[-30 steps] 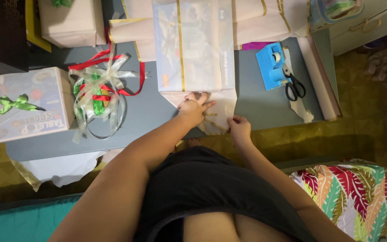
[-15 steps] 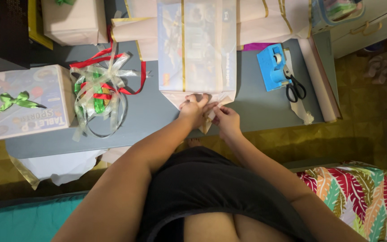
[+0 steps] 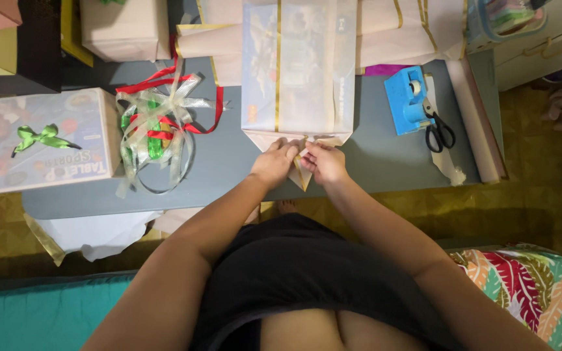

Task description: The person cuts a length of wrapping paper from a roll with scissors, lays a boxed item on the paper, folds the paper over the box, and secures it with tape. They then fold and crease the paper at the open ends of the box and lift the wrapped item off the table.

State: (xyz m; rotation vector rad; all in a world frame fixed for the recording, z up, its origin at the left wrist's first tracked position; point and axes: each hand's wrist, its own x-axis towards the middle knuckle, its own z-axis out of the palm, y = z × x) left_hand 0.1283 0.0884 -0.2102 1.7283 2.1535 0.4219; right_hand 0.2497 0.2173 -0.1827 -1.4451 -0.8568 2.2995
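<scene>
While folding, 2 hands, left hand (image 3: 274, 164), right hand (image 3: 324, 162) (1 wrapped box (image 3: 298, 71)), 1 scissors (image 3: 438, 132)

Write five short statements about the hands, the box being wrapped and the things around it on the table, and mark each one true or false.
1. Both hands, left hand and right hand, pinch the paper flap at the near end of the wrapped box. True.
2. The scissors lie in the left hand. False: they lie on the table beside the blue tape dispenser.
3. A green bow sits on the printed box. True.
4. The ribbon tangle is on the person's right. False: it lies left of the hands.
5. The wrapping paper has gold stripes. True.
</scene>
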